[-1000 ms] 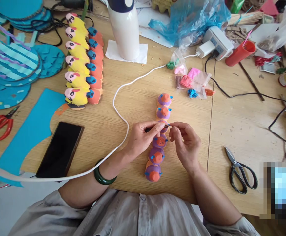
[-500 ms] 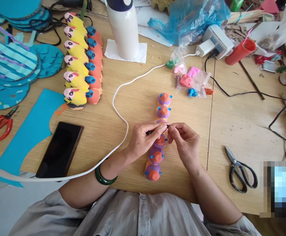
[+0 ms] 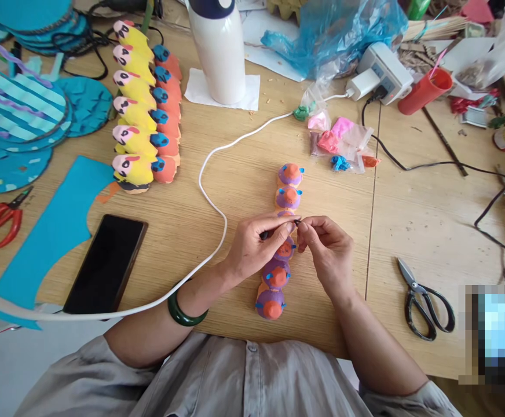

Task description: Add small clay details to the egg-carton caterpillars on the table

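Note:
A row of purple and orange clay-covered bumps with small blue bits [image 3: 275, 273] runs up the table in front of me; both hands hover over its middle and hide part of it. My left hand [image 3: 256, 240] is closed on a piece of black clay [image 3: 264, 235], which shows between its fingers. Thumb and fingers of my right hand [image 3: 324, 249] are pinched together at a tiny dark bit [image 3: 297, 221], where the fingertips of both hands meet.
Yellow bumps [image 3: 135, 87] and orange bumps [image 3: 172, 116] stand at the upper left, near a white bottle [image 3: 220, 58]. A white cable [image 3: 211, 202] crosses the table. Around lie a phone [image 3: 107, 263], black-handled scissors [image 3: 424, 301], clay packets [image 3: 337, 136] and a power adapter [image 3: 383, 72].
Both hands stay in nearly the same place; a little more of the dark bit shows between the fingertips.

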Demonstrator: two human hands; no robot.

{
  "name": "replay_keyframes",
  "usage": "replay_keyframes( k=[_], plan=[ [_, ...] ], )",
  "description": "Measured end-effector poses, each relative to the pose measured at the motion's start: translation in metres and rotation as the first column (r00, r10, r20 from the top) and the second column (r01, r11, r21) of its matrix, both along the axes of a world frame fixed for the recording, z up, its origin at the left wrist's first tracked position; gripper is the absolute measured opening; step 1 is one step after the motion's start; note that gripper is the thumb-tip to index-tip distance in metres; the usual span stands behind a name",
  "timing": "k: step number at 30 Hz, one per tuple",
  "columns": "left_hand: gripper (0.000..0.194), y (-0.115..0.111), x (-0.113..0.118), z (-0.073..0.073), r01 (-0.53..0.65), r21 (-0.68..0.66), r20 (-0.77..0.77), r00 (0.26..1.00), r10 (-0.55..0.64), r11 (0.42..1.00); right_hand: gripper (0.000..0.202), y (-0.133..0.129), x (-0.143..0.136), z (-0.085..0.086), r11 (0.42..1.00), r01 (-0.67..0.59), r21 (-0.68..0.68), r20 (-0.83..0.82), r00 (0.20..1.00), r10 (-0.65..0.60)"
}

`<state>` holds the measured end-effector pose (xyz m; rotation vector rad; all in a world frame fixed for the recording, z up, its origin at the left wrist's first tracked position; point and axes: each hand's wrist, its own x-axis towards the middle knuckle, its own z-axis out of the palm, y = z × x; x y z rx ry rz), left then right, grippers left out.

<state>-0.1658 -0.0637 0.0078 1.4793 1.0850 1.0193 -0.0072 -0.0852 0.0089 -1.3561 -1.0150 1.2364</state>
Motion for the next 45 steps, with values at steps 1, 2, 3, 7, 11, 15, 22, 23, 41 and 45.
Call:
replay_keyframes(
  k=[1, 2, 3, 7, 11, 15, 22, 23, 41, 45],
  plan=[
    [0.024, 0.000, 0.000, -0.001, 0.005, 0.026, -0.003, 1.000, -0.005, 1.000, 0.029, 0.000, 0.000, -0.001, 1.000, 0.002, 0.005, 0.000, 1.000, -0.002],
    [0.025, 0.000, 0.000, -0.002, 0.009, 0.048, -0.006, 1.000, -0.008, 0.999, 0.028, 0.000, 0.000, -0.001, 1.000, 0.003, 0.009, 0.003, 1.000, -0.003],
    [0.025, 0.000, 0.000, -0.002, 0.008, 0.066, -0.008, 1.000, -0.007, 0.998, 0.027, -0.001, 0.000, -0.001, 1.000, 0.004, 0.010, 0.008, 1.000, -0.004],
    [0.027, 0.000, 0.001, -0.004, -0.015, 0.035, -0.027, 0.999, 0.016, 0.999, 0.030, 0.002, 0.001, 0.000, 1.000, 0.027, 0.010, 0.026, 0.999, -0.028],
    [0.027, 0.000, 0.001, -0.007, -0.031, -0.051, -0.020, 0.999, 0.030, 0.998, 0.030, 0.016, 0.007, 0.003, 0.997, 0.060, 0.041, 0.052, 0.997, -0.062],
    [0.026, 0.000, 0.000, -0.008, -0.046, -0.107, 0.008, 0.999, 0.047, 0.993, 0.031, 0.045, 0.016, 0.003, 0.996, 0.023, 0.083, 0.089, 0.996, -0.030],
    [0.027, 0.004, -0.001, -0.007, -0.077, -0.142, 0.030, 0.996, 0.082, 0.987, 0.039, 0.096, 0.018, -0.012, 0.987, -0.046, 0.153, 0.159, 0.987, 0.022],
    [0.027, 0.005, -0.001, -0.007, -0.081, -0.146, 0.029, 0.996, 0.086, 0.986, 0.040, 0.099, 0.018, -0.015, 0.987, -0.052, 0.151, 0.172, 0.985, 0.025],
    [0.030, 0.007, -0.004, -0.010, -0.032, -0.250, 0.030, 0.999, 0.041, 0.968, 0.029, 0.109, 0.026, -0.018, 0.974, -0.173, 0.145, 0.352, 0.929, 0.112],
    [0.030, 0.007, -0.004, -0.010, -0.032, -0.256, 0.023, 0.999, 0.040, 0.966, 0.022, 0.109, 0.027, -0.017, 0.971, -0.181, 0.158, 0.406, 0.908, 0.104]
  ],
)
